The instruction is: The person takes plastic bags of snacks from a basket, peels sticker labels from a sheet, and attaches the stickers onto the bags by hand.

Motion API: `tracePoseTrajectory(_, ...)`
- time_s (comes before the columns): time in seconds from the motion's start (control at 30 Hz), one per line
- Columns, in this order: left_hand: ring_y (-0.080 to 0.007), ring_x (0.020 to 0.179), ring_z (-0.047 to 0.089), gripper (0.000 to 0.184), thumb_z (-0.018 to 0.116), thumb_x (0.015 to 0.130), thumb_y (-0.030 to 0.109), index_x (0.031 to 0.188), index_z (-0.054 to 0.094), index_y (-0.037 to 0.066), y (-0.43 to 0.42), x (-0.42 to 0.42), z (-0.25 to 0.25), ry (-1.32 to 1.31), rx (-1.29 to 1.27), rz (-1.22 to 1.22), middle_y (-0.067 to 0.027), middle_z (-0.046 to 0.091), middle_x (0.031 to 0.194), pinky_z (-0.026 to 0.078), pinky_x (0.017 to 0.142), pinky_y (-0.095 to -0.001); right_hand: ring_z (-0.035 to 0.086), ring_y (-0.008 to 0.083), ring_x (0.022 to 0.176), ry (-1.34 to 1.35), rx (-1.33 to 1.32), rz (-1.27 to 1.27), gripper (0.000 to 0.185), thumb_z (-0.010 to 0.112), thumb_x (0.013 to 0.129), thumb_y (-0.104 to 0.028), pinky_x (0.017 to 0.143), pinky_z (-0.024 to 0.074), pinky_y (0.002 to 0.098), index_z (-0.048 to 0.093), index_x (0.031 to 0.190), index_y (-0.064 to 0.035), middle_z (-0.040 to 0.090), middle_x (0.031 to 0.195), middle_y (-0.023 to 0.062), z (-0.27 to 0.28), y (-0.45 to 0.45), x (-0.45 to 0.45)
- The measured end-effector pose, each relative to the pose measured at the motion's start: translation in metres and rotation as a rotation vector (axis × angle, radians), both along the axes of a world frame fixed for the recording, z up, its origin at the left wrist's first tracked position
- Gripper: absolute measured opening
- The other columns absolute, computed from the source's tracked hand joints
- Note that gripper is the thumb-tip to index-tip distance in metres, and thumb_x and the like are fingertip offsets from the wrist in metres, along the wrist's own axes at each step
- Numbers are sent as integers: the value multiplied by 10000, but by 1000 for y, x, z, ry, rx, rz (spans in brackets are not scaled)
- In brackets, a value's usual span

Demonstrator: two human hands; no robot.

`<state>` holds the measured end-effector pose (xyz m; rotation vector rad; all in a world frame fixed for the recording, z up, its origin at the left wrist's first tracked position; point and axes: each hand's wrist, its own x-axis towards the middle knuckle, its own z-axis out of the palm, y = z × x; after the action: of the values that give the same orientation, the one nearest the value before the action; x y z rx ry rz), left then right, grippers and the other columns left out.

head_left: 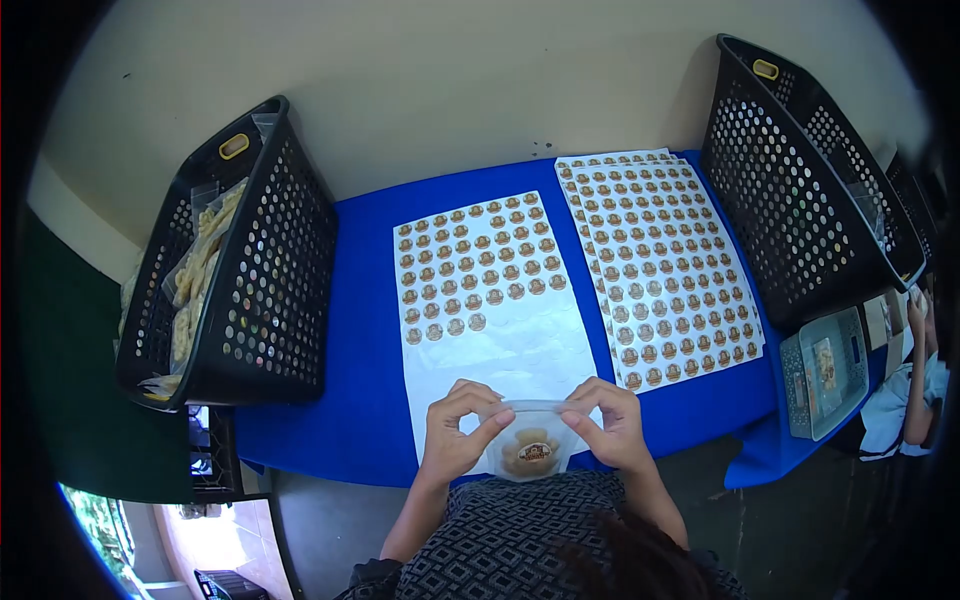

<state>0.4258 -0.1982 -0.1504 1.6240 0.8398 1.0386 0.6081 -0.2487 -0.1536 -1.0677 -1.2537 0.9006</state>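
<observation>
Between my two hands hangs a clear plastic pouch (522, 436) with pale pieces inside and a round brown sticker (535, 455) on its front. My left hand (462, 428) pinches the pouch's top left corner between thumb and fingers. At the top right corner, my right hand (612, 425) grips it the same way. Beyond the hands lies a white sticker sheet (500, 345) with rows of round brown stickers at its far part and bare backing at its near part. The pouch overlaps the sheet's near edge in view.
A black basket (275, 290) with filled pouches stands at the left, another black basket (800, 190) at the right. A stack of full sticker sheets (660, 270) lies on the blue tablecloth (365, 300). Far right are a grey-green tray (800, 385) and another person's arm (917, 400).
</observation>
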Motion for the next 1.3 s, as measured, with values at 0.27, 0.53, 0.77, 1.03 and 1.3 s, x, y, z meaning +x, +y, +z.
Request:
tracePoseTrajectory(0.27, -218, 973, 420, 528, 675, 645, 139, 1072, 404, -14, -18, 17, -12, -85, 150, 295, -165, 378, 1119, 352, 820, -327, 497, 120, 649, -10, 123, -295, 22, 573, 707, 4, 589, 386, 222, 553, 710, 13, 524, 687, 83, 1, -6, -7)
tracePoseTrajectory(0.53, -298, 1162, 258, 736, 624, 696, 310, 1225, 249, -39, -42, 31, -4, -5, 176, -99, -198, 275, 1228, 244, 937, -376, 360, 243, 1070, -498, 199, -163, 287, 679, 602, -147, 896, 296, 359, 620, 881, -118, 508, 1100, 55, 19, -26, -30)
tracePoseTrajectory(0.77, -169, 794, 533, 287, 486, 818, 176, 959, 538, -68, -37, 15, 6, -65, -45, -76, -127, 576, 840, 404, 706, -264, 377, 232, 1011, -357, 261, -494, 343, 680, 608, -176, 876, 284, 355, 572, 923, -95, 511, 1022, 75, 25, -46, -36)
tracePoseTrajectory(1.03, -125, 689, 535, 91, 571, 751, 59, 782, 572, -26, -51, 3, -1, -177, -193, -278, -96, 578, 754, 416, 652, -238, 521, 157, 780, 77, -31, -53, 104, 582, 740, -94, 716, 396, 273, 582, 793, -5, 565, 781, 82, 12, -64, -33)
tracePoseTrajectory(1.3, -121, 663, 533, 71, 599, 720, 45, 759, 602, -15, -52, -12, 0, -163, -235, -381, -101, 580, 715, 404, 607, -226, 534, 147, 740, -44, 14, -166, 69, 593, 723, -51, 675, 411, 258, 575, 768, -1, 570, 769, 87, 19, -83, -53)
